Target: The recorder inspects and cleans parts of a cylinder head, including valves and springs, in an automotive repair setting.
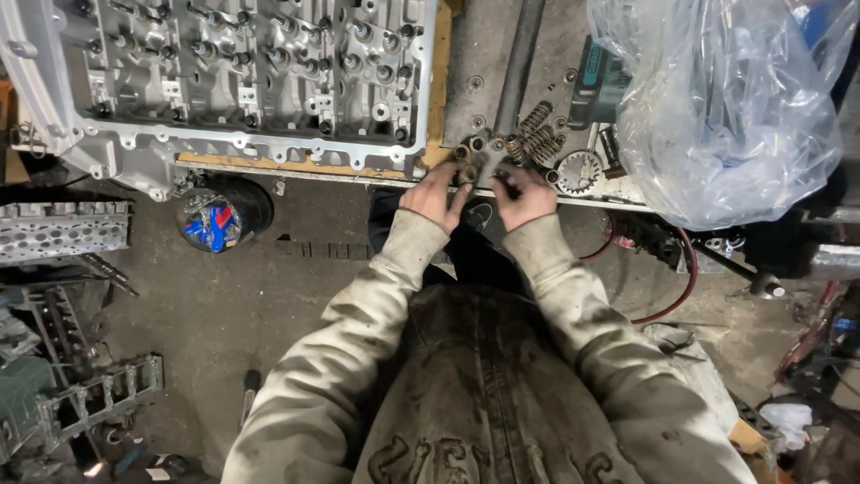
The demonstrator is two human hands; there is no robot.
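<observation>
Fingers [455, 182] of left hand [434, 195] pinch a small cup [465, 173]; right hand [524, 195] grips unclear. Springs [536, 139] just beyond; a nudge could roll parts off bench [502, 63].

The springs [536, 134] and the gear [579, 170] crowd the bench by the right hand [524, 195]. A big plastic bag [717, 108] blocks the right side. The big metal engine part [242, 72] fills the left.
</observation>
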